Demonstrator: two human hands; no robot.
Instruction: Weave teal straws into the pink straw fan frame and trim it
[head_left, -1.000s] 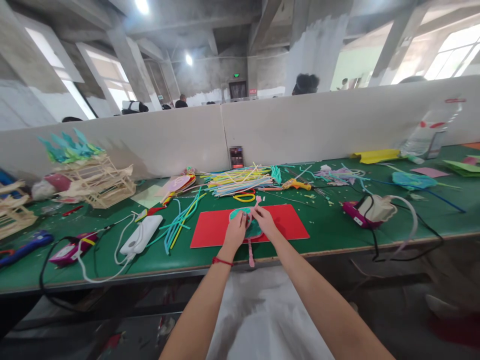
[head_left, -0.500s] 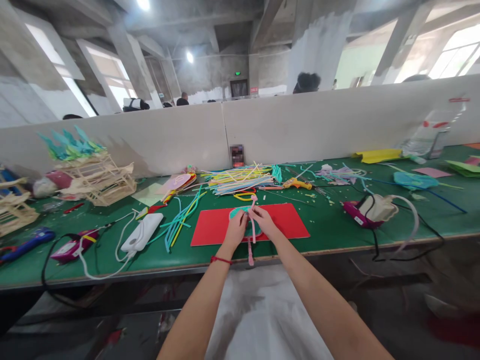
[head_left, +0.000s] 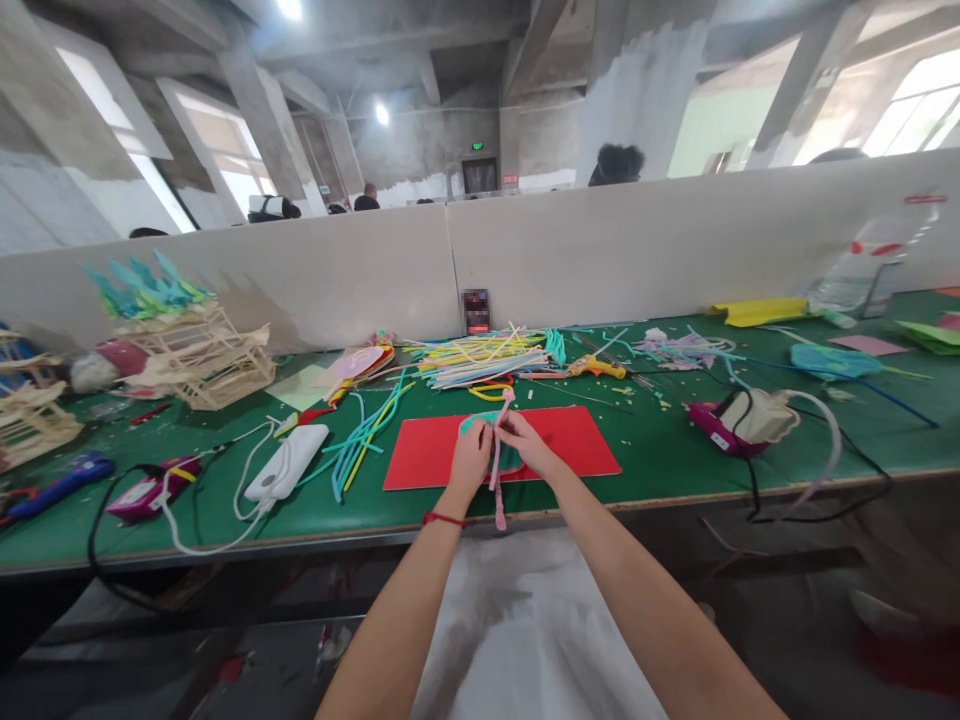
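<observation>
My left hand (head_left: 471, 452) is closed, its fingertips pinching a teal-green piece (head_left: 484, 418) above a red board (head_left: 427, 452). Close beside it, my right hand (head_left: 527, 445) has thumb and fingers closed on a pink strip (head_left: 496, 462). The strip looks soft; its material is hard to tell. Its upper end rises above the fingertips and a pink tail hangs down past the board's lower edge. Fingers cover much of the teal piece and the spot where strip and piece meet.
Behind the board lies a heap of colored sticks (head_left: 480, 360), with a yellow-handled tool (head_left: 596, 367) beside it. Left are loose tubes (head_left: 364, 435), a white power bank (head_left: 287, 462) with cables, and a wooden frame model (head_left: 199, 360). A magenta device (head_left: 720, 430) sits right.
The hanging length of the pink strip has swung left, toward the pink tail below. Both hands stay close together over the red board, with the right fingers slightly shifted.
</observation>
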